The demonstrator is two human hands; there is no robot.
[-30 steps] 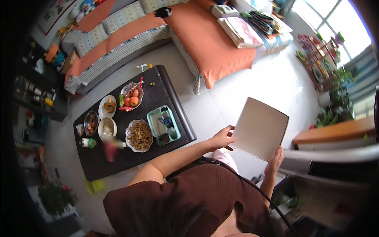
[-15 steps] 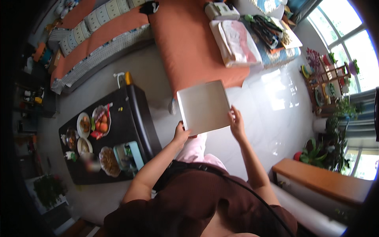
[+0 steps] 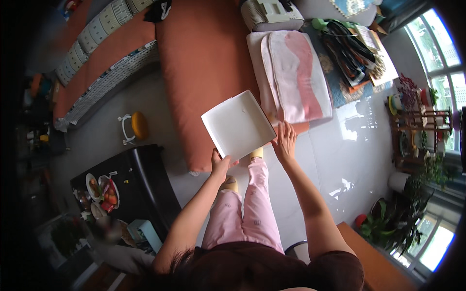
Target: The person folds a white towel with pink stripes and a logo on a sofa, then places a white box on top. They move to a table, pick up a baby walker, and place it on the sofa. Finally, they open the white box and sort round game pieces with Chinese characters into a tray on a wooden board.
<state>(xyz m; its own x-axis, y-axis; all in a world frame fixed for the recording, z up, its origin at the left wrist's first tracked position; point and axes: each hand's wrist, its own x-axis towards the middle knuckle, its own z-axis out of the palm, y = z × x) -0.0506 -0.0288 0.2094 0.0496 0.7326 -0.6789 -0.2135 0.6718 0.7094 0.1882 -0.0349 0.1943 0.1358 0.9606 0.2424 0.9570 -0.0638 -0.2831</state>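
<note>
A shallow white square box (image 3: pixel 240 121), its inside facing up, is held tilted over the end of the orange-covered couch section (image 3: pixel 204 87). My left hand (image 3: pixel 221 165) grips its near left corner, thumb over the rim and fingers underneath. Close to the box's right corner is my right hand (image 3: pixel 285 143), its fingers stretched out; whether the thumb side touches the cardboard I cannot tell. Just beyond those fingertips lies the edge of a folded pink-and-white blanket (image 3: pixel 296 77).
A black table (image 3: pixel 145 184) with fruit plates and a light-blue container (image 3: pixel 145 235) stands at left. A yellow stool-like object (image 3: pixel 140 126) is on the floor behind it. Bags (image 3: pixel 344 53) lie on the couch at right. Potted plants (image 3: pixel 388 223) stand by the window.
I have moved forward, toward the couch and blanket. The box has turned and tilted. My right hand has gone from gripping its right edge to stretched fingers beside the corner.
</note>
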